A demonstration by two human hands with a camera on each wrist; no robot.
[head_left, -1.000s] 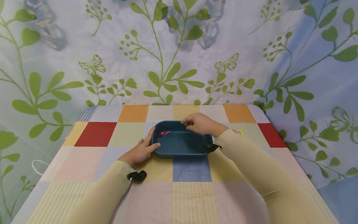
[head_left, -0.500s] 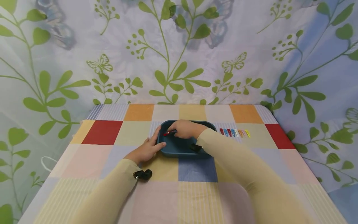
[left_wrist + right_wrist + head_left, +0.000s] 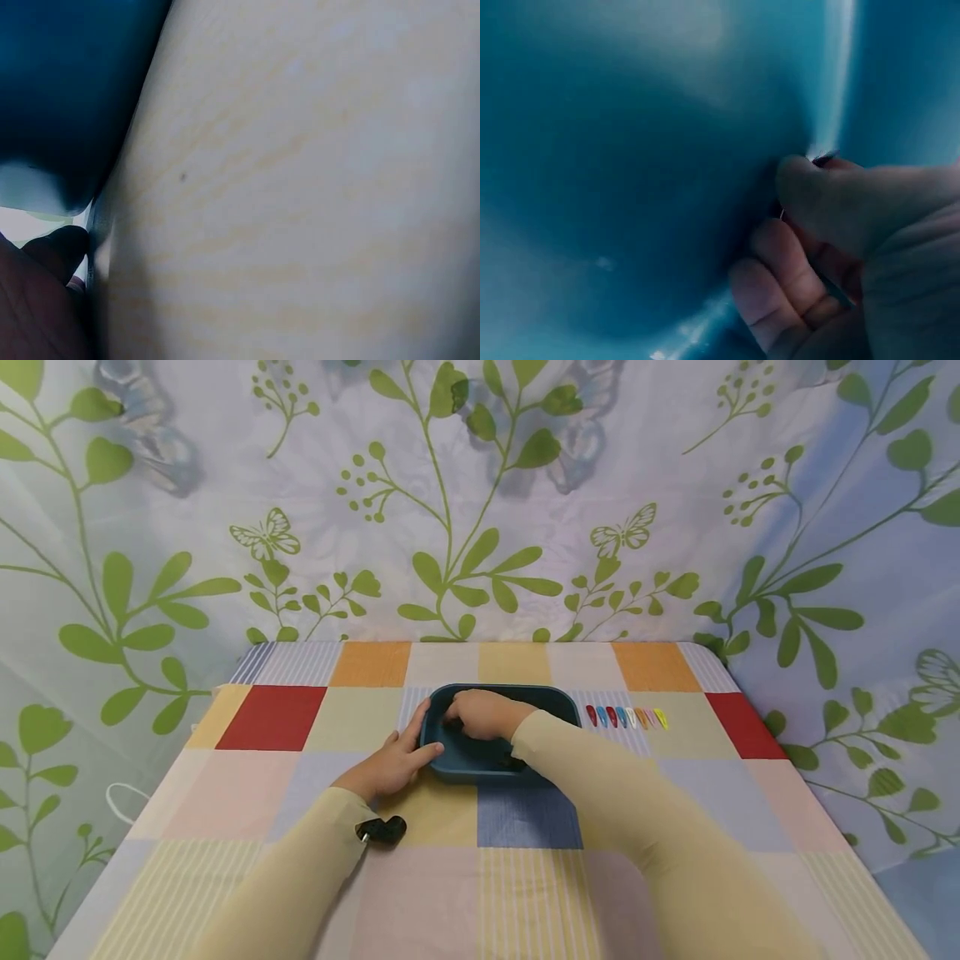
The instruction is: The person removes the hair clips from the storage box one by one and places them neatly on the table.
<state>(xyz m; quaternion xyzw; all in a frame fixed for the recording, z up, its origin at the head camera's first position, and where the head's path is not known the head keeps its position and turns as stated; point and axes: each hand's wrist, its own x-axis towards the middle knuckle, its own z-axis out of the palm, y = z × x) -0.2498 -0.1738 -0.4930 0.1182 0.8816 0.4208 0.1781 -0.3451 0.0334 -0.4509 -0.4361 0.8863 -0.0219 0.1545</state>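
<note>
A dark blue rectangular tray (image 3: 461, 775) stands on the table. Along its left rim lies my left hand (image 3: 393, 764), fingers extended against the side and thumb at the front left corner. In the left wrist view, the tray's wall (image 3: 67, 82) shows above part of that hand (image 3: 37, 300). My right hand (image 3: 483, 714) reaches down into the tray's left part, fingers bent. Its thumb and fingers pinch a small hair clip (image 3: 825, 159), mostly hidden, with just a dark tip and a thin shiny edge showing in the right wrist view.
Right of the tray, several snap hair clips (image 3: 622, 717) lie side by side in a row, red, blue, white, orange, pink and yellow. A patchwork cloth (image 3: 262, 718) covers the table. Behind it hangs a leaf-print curtain (image 3: 450, 527).
My right hand has moved left from the tray's far right side to its left part, where red and pink clips showed earlier. The left hand stays at the rim.
</note>
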